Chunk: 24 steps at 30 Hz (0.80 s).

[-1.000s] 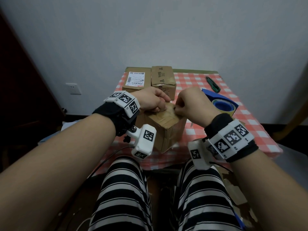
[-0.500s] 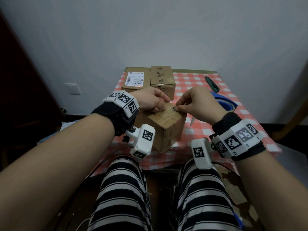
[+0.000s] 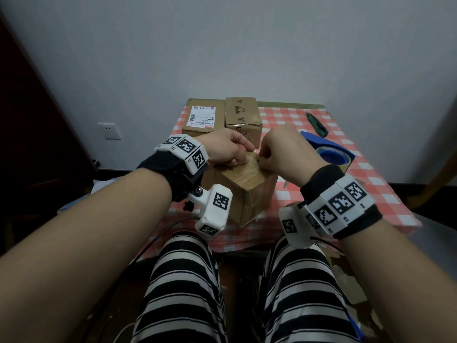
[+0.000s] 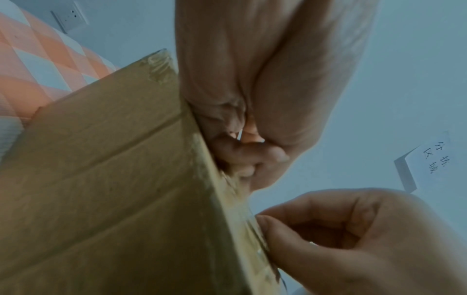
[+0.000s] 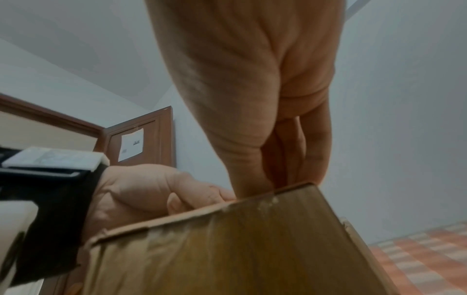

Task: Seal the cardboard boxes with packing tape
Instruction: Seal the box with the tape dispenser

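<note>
From the head view, the nearest box (image 3: 244, 186) sits at the table's (image 3: 371, 194) front edge, left hand (image 3: 222, 151) curled on its top, right hand (image 3: 277, 154) pinching at the tape there; 2 more boxes (image 3: 223, 117) stand behind. At the left wrist, the fingers (image 4: 242, 157) are clenched against the box edge, so a hard tug may tear the tape or tip the box. At the right wrist, the pinch is hidden, with a checked cloth, grey wall and brown door (image 5: 141, 139).

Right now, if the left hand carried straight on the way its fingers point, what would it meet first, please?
Probably the right hand: the left hand rests on the front box, fingers aimed across its top at it. Depth is unclear.
</note>
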{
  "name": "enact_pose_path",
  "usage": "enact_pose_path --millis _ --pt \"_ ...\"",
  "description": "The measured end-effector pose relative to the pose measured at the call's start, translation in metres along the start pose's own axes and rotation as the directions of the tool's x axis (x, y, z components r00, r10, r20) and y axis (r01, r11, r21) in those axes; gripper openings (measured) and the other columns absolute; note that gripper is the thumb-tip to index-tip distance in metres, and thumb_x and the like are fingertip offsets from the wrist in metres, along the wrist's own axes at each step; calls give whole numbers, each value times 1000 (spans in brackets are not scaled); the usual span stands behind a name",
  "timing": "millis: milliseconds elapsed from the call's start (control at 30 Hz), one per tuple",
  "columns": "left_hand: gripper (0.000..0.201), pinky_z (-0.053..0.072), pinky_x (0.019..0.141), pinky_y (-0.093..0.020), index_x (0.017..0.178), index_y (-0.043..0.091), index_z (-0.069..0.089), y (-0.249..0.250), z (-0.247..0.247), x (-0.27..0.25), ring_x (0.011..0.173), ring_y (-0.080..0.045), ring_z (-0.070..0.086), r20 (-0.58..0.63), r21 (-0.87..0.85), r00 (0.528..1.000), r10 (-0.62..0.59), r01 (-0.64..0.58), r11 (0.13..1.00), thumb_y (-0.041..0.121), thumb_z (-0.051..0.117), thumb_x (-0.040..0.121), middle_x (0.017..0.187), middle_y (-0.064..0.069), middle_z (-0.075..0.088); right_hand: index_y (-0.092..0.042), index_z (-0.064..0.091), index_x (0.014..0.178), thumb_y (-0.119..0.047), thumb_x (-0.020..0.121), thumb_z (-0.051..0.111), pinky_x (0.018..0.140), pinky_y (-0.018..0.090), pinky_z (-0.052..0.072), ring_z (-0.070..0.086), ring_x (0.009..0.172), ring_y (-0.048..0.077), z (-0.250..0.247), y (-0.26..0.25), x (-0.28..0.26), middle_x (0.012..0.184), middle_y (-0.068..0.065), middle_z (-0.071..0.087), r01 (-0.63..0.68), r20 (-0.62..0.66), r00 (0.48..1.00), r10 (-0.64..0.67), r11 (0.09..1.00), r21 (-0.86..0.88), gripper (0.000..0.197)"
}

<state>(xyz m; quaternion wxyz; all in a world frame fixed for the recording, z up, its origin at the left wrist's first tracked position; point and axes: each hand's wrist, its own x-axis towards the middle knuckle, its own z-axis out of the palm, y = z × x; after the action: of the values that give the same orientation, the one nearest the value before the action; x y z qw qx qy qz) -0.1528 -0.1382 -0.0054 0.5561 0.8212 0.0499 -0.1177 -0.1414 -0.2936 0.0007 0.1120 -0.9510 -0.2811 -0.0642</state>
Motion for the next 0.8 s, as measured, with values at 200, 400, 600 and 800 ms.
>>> enact_pose_path --millis 200,400,600,800 --pt "27 41 41 -11 94 10 63 -1 0 0 41 -2 45 4 -1 1000 9 -9 1000 -14 57 85 72 -2 53 -7 74 77 -13 85 70 56 27 53 63 64 18 6 14 -2 74 7 69 0 -54 998 11 981 195 11" --pt "27 41 41 -11 99 8 63 0 0 0 40 -2 45 4 1 1000 15 -15 1000 -14 57 85 72 -2 53 -6 74 79 -12 86 70 49 10 43 57 58 6 10 22 -4 70 1 67 -59 -50 995 84 921 385 10" --pt "26 41 41 -11 93 11 63 -1 0 0 40 -2 46 1 5 1000 14 -14 1000 -14 58 85 72 -2 53 -11 73 86 -16 87 72 59 10 47 60 67 2 10 27 -8 78 -4 68 -51 -54 995 83 897 439 5" --pt "27 41 42 -10 102 8 64 0 0 0 45 -3 46 -5 1 1000 -1 1 1000 -13 60 85 74 1 52 -21 78 84 -1 89 54 61 22 54 67 78 10 -2 30 -22 96 -5 67 -35 -21 999 47 918 396 31"
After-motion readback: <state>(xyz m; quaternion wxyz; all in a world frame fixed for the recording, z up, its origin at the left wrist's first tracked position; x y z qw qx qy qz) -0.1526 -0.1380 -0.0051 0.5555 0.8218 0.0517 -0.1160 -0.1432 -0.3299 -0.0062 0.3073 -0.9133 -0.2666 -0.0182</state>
